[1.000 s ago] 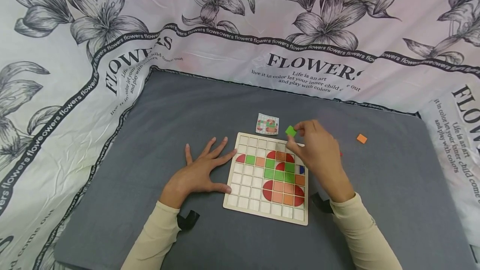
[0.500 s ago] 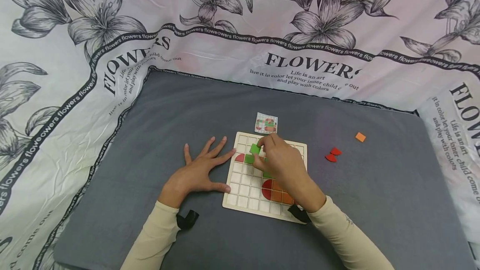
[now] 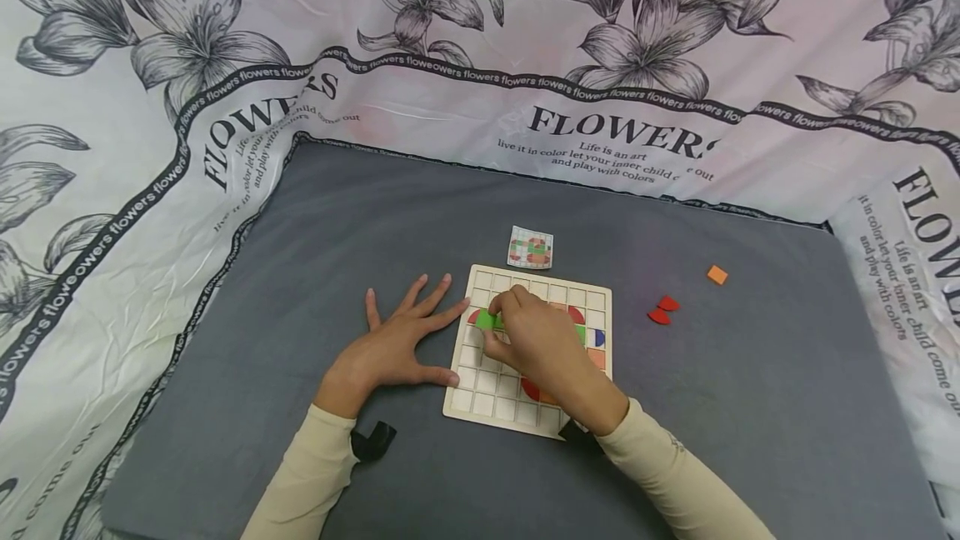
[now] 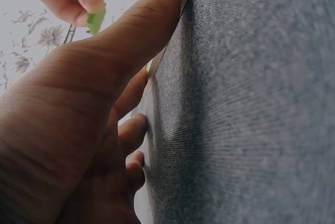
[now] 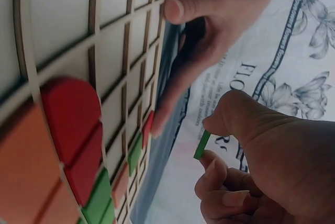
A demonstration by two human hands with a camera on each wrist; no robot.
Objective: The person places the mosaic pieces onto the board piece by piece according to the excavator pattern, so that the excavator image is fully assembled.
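Note:
Between thumb and fingertips my right hand (image 3: 536, 340) pinches a green square tile (image 3: 486, 320), held above the left part of a wooden grid board (image 3: 480, 402). In the right wrist view the tile (image 5: 201, 145) is seen edge-on, raised off the board. My left hand (image 3: 390, 350) lies with fingers spread at the board's left edge, its thumb and index finger touching that edge. Red quarter-round, green and orange tiles fill some cells, with a blue and white one (image 3: 597, 337) near the right edge. My right hand covers several cells in the middle.
Behind the board lies a small printed pattern card (image 3: 530, 248). To the right on the grey cloth are two red quarter-round tiles (image 3: 660, 317) and an orange square tile (image 3: 717, 275). A flower-printed curtain (image 3: 450, 7) rises beyond the table.
My right hand has carried the green tile from behind the board's upper right leftward and down, over its left part. The two red tiles have come into full view. My left hand stays put.

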